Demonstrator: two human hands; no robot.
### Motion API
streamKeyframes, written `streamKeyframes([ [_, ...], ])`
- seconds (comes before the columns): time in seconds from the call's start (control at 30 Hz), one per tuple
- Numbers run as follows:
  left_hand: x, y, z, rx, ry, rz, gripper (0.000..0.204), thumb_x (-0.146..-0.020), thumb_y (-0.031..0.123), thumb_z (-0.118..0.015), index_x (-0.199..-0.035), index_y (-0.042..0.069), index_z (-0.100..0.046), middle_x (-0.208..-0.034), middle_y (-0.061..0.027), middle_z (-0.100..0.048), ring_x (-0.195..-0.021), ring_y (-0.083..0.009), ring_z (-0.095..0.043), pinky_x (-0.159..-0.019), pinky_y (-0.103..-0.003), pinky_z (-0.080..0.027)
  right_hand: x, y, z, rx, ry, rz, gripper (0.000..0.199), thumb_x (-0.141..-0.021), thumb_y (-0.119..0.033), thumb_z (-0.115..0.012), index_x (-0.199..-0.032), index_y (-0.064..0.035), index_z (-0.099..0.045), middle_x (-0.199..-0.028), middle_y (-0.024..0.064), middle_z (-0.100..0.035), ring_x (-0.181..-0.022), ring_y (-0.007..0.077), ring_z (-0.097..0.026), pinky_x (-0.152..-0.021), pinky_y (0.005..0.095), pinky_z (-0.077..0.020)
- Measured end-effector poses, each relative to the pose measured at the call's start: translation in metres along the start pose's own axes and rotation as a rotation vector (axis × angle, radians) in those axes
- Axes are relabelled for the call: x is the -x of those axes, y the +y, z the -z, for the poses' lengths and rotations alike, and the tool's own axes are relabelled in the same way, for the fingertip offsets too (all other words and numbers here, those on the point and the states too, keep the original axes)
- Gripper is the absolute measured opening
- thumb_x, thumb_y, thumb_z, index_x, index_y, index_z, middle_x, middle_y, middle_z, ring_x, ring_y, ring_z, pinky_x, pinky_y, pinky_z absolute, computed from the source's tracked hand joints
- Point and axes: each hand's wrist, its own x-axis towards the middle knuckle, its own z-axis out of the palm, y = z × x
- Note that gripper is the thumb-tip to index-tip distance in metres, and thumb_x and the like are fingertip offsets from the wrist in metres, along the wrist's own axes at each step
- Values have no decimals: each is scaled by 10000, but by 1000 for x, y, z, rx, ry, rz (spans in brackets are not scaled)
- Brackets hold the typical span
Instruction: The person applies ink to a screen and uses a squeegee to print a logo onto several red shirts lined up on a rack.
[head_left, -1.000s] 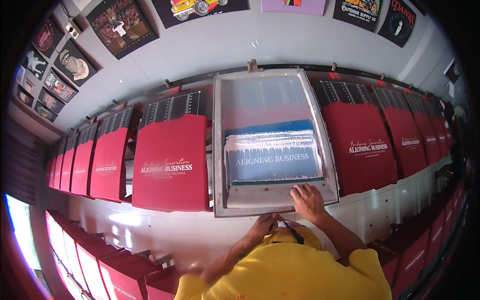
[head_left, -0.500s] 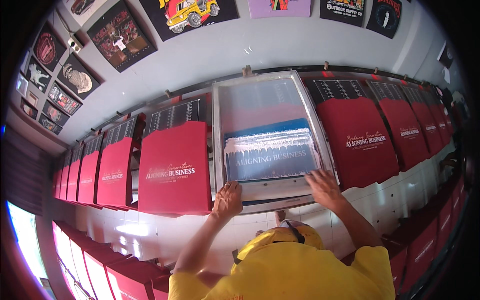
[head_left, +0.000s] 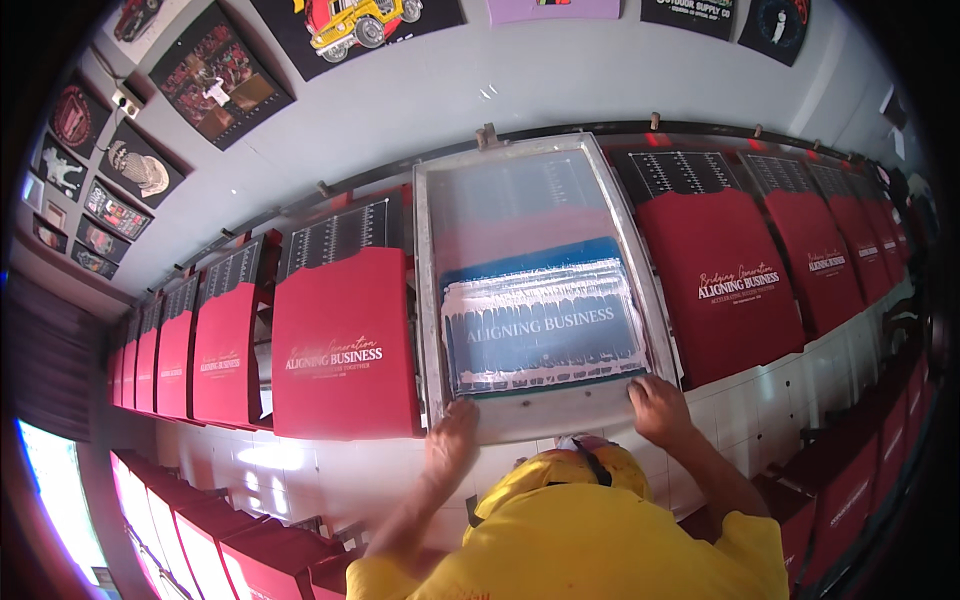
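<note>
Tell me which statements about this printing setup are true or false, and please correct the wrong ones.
1. The left hand is at the left end of the squeegee. True.
2. The right hand hangs away from the squeegee. False: the right hand is at its right end.
3. Pale ink streaks the printing screen. True.
4. Green fabric flanks the screen. False: red fabric does.
5. The person wears a yellow shirt. True.

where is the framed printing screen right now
The framed printing screen is mid-picture in the head view, between one red shirt on its left and another red shirt on its right, with the left hand and right hand at its near end.
</note>
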Motion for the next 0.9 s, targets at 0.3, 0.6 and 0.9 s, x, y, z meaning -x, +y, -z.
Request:
streamKeyframes([
  [0.3,-73,-46,-21,1,-8,-24,316,-725,-32,-574,-1027,32,-637,-1097,-127,-662,-925,-288,-691,-696,-353,-596,-75,42,-25,61,-76,-32,141,-729,-32,-598,-870,-25,-610,-897,110,-616,-850,275,-636,-720,383,-541],
  [0.6,-152,-81,-10,23,-142,82,272,-747,-25,-574,-999,30,-657,-978,-157,-697,-864,-353,-685,-756,-420,-570,-158,78,-23,36,-120,-11,95,-777,-12,-564,-843,-8,-631,-864,139,-646,-874,309,-648,-729,408,-548],
  [0.9,-19,-10,2,32,-134,130,435,-629,-86,-601,-1046,19,-668,-1131,-129,-676,-1059,-284,-659,-858,-370,-562,-22,10,0,-28,-31,-37,170,-760,-45,-582,-918,-6,-633,-903,123,-630,-860,283,-638,-749,389,-533],
])
